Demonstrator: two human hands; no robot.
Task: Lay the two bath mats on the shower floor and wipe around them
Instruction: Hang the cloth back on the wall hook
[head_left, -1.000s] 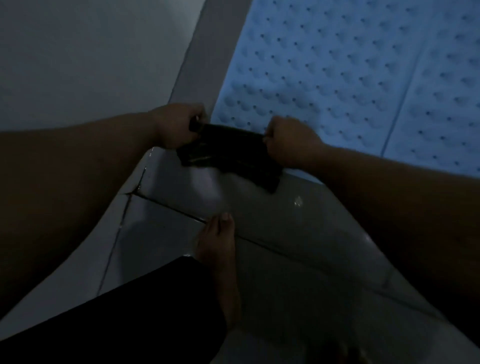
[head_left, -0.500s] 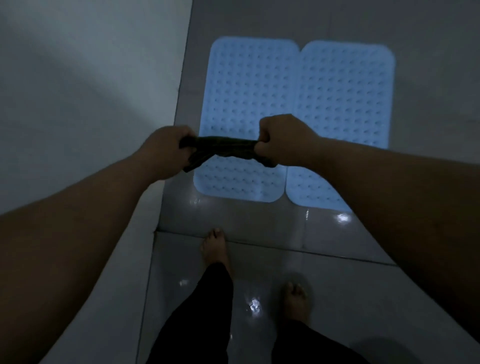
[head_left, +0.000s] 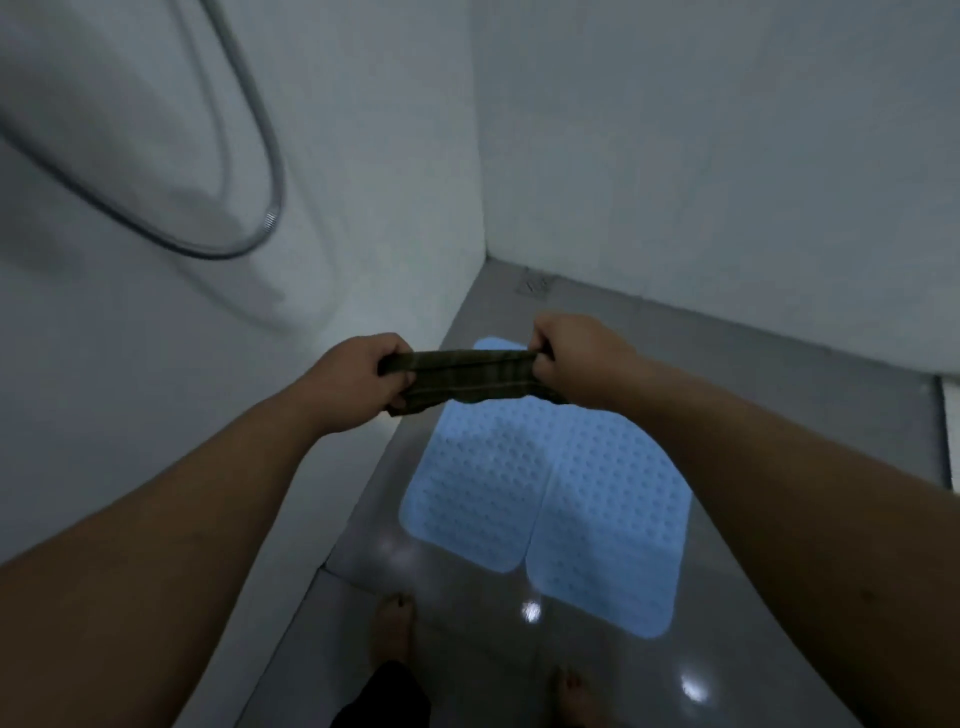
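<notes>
The shower floor (head_left: 769, 395) runs grey and glossy from the bare feet at the bottom of the view up to the far corner, with white walls (head_left: 727, 156) on two sides. A few bright glints show on the tiles near the feet; whether that is water or only lamp reflection cannot be told.

The two mats (head_left: 545, 499), pale blue and studded, lie flat on that floor side by side, long edges touching, the left one close beside the left wall's foot. Their far ends are hidden behind the cloth and hands. So the laying part looks done: both are down, flat and aligned, nothing curled up that shows.

A shower hose (head_left: 260, 156) loops on the left wall, and a small drain (head_left: 531, 285) sits in the far corner.

The cloth (head_left: 467, 375), dark and bunched into a band, is held up in the air above the mats' far end, well off the floor. The left hand (head_left: 358, 376) has its grip clenched round one end, the right hand (head_left: 576, 353) clenched round the other, the cloth stretched taut between them.

With the cloth off the tiles, the wiping is either finished or paused; the view cannot settle which. The floor strips around the mats show no obvious dirt.
</notes>
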